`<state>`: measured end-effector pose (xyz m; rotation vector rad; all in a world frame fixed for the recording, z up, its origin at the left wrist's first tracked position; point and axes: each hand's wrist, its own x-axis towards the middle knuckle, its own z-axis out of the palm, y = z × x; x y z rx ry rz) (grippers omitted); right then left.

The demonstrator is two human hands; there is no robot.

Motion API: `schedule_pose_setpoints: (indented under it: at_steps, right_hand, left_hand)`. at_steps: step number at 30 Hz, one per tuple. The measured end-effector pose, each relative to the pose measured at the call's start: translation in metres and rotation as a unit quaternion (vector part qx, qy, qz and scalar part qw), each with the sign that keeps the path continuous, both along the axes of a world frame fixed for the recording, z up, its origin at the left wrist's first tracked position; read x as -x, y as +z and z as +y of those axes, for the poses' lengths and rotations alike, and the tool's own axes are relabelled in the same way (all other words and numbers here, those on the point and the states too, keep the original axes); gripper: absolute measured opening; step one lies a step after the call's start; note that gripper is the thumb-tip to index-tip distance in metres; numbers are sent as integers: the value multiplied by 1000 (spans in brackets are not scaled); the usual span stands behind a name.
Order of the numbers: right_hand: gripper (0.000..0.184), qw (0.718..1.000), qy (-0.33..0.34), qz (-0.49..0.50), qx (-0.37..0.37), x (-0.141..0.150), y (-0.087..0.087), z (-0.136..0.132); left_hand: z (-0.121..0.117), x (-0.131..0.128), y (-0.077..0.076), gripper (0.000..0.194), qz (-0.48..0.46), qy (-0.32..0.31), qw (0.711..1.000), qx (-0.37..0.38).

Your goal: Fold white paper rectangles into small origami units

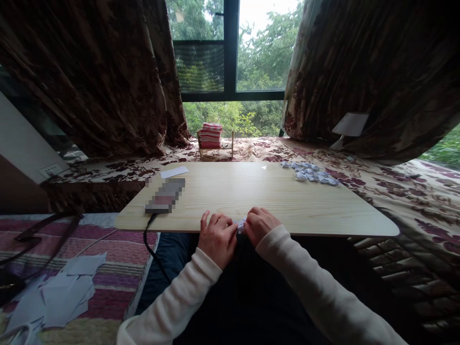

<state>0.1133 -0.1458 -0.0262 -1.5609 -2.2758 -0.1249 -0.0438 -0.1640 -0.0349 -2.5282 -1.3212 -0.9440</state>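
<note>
Both hands meet at the near edge of a pale wooden table [215, 191]. Between them is a small piece of folded white paper [241, 225], partly hidden by the fingers. My left hand [218, 237] is closed on its left side, fingers curled. On its right side my right hand [259, 224] pinches it. A heap of small folded paper pieces [312, 173] lies at the table's far right. At the far left of the table lies a flat white paper slip [174, 172].
A blurred-out device [165, 195] with a black cable [146, 242] stands on the table's left. Loose white paper sheets [61, 292] lie on the striped bed cover [118, 273]. Behind the table are a small rack of folded cloths [211, 135] and a lamp [350, 124].
</note>
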Motion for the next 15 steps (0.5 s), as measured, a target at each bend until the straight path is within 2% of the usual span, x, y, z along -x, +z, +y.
schedule_pose_setpoints:
  at_steps: [5,15]
  right_hand:
    - [16,1000,20,9,-3,-3,0,-1]
    - [10,992,113,55,-28,-11,-1,4]
  left_hand:
    - [4,1,-1,16,-18,-5,1000,-6]
    - [4,2,-1,14,-12,-2,1000,-11]
